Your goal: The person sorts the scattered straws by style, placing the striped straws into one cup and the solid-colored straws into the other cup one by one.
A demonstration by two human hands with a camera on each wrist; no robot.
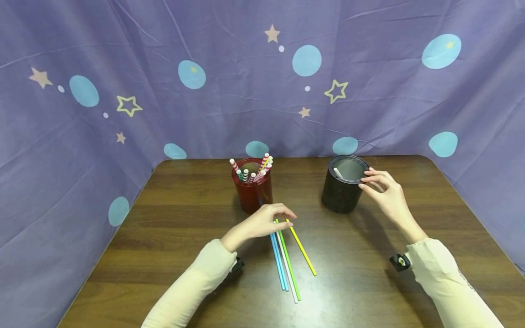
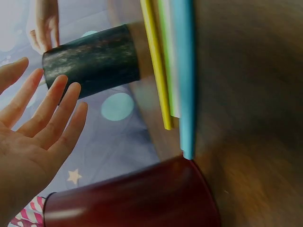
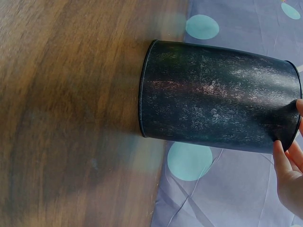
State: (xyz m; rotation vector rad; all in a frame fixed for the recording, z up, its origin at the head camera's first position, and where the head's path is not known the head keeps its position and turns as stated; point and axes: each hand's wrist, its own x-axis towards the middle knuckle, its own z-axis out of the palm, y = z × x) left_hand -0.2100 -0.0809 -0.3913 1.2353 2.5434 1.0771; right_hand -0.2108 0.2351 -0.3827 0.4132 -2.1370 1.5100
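My left hand hovers over the far ends of several thin plain straws on the table, its fingers spread and holding nothing. These are light blue straws, a white straw, a green straw and, set apart at an angle, a yellow straw. At the right, my right hand holds the rim of an upright black can, thumb against its outer wall. The fingers partly cover that rim in the right wrist view. Inside the black can leans a white straw.
Just behind my left hand stands a dark red can with several striped straws poking out of its top. The brown wooden table ends at a purple curtain printed with stars and dots.
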